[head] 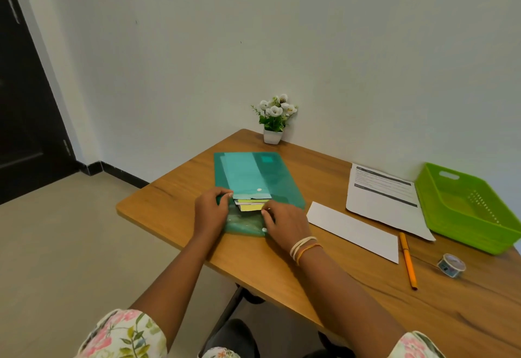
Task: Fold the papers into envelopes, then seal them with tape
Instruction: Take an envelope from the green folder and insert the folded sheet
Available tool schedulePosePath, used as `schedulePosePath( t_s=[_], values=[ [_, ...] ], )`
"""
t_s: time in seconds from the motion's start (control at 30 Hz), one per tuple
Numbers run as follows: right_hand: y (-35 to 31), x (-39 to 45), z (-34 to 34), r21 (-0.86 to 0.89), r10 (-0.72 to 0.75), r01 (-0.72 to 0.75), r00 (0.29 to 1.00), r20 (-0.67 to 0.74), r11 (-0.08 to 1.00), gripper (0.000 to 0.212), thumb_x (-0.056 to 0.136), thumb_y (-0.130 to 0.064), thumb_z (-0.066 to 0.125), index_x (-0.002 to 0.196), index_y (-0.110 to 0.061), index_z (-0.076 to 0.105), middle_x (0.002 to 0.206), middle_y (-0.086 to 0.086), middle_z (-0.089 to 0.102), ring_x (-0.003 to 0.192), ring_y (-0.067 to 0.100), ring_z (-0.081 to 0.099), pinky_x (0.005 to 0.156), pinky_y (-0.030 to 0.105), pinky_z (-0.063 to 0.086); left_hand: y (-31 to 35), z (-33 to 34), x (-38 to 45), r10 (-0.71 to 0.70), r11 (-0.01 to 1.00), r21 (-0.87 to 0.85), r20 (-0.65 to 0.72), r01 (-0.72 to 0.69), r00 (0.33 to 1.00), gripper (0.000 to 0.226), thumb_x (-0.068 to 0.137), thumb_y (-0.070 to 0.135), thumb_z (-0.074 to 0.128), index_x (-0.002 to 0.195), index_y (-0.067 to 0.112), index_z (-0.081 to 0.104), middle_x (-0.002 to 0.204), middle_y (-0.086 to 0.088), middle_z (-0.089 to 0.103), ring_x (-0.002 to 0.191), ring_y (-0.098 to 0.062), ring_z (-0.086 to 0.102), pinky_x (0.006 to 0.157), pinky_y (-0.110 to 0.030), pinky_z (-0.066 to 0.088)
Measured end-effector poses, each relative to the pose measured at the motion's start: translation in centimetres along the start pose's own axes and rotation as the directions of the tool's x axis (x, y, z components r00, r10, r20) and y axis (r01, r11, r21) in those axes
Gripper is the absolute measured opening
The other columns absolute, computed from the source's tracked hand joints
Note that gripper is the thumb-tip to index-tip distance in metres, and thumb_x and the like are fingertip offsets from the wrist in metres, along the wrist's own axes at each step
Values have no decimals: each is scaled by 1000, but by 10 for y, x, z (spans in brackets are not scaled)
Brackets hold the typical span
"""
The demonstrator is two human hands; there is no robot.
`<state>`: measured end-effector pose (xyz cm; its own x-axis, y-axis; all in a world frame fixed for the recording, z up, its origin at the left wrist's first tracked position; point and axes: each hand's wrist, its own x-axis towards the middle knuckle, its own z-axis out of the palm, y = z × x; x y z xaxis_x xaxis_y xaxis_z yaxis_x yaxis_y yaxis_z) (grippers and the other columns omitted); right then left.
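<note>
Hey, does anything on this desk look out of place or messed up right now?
Nothing is spilled or damaged. The green folder juts over the table's near edge under both hands, and the printed sheet lies askew beside the basket.

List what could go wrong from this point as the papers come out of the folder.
1. The green folder overhangs the table's near edge beneath both hands, so pulling could tip it to the floor.
2. The right hand pinches the coloured papers by a corner while the left hand holds the folder's edge; they may crease or tear.
3. The tape roll sits far right, an awkward reach.
</note>
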<state>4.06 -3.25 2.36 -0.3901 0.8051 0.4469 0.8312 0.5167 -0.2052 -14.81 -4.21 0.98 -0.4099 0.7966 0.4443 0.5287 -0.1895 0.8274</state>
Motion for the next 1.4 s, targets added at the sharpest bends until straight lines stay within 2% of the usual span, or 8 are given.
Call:
schedulePosePath(
  t_s=[0.23,0.47,0.63,0.77,0.9,1.03,1.17,1.4],
  values=[
    [-12,30,12,-233,28,-3,994,104,973,38,101,-19,36,138,-22,41,98,14,67,85,33,64,63,36,46,3,4,-4,-15,999,-52,-152,8,988,14,94,17,58,94,10,70,89,-2,70,79,-14,62,63,-27,48],
    [-22,43,22,-126,84,-61,978,189,990,32,99,-34,40,125,-22,55,104,19,66,95,40,62,77,42,51,3,3,-5,11,999,-47,-152,-18,988,12,94,14,58,93,11,70,88,-2,71,79,-17,63,64,-36,52],
    [-21,28,22,-198,23,-20,1000,12,980,27,100,-30,39,109,-18,61,83,13,69,75,34,66,58,34,47,1,5,-4,30,999,-21,-82,-32,996,11,94,14,57,92,13,68,86,0,69,78,-15,63,64,-34,52],
    [-19,11,16,-101,-39,22,985,-168,995,22,93,-33,53,91,-19,70,69,4,68,57,23,62,48,27,46,0,6,-3,38,999,-11,-46,-39,998,11,93,13,57,92,13,68,87,0,69,80,-13,62,67,-33,52],
    [-16,2,8,17,-47,53,966,-254,998,16,80,-31,61,77,-16,67,75,1,54,66,13,49,52,23,42,0,5,-3,18,1000,-16,-1,-18,1000,11,93,13,58,93,12,69,89,-1,69,83,-13,62,70,-31,53],
    [-15,-6,0,155,-32,81,954,-297,985,10,79,-27,58,83,-18,59,78,-1,60,70,10,52,59,24,49,-2,6,-3,3,1000,-1,41,-3,999,11,92,14,59,94,13,70,92,0,70,85,-12,62,70,-24,49],
    [-13,-11,-11,294,71,46,925,-373,955,11,87,-23,58,98,-22,57,84,-3,65,71,11,60,54,25,54,-3,6,-2,-2,998,65,105,-5,994,11,90,13,62,94,12,73,93,-3,72,87,-16,64,75,-30,52],
    [-4,10,-58,421,244,23,786,-568,907,26,79,-5,64,105,-9,64,94,6,68,77,9,59,57,12,50,2,7,-6,-41,990,137,171,17,984,15,90,27,61,89,18,73,92,-1,72,87,-19,63,78,-35,52]
  ],
)
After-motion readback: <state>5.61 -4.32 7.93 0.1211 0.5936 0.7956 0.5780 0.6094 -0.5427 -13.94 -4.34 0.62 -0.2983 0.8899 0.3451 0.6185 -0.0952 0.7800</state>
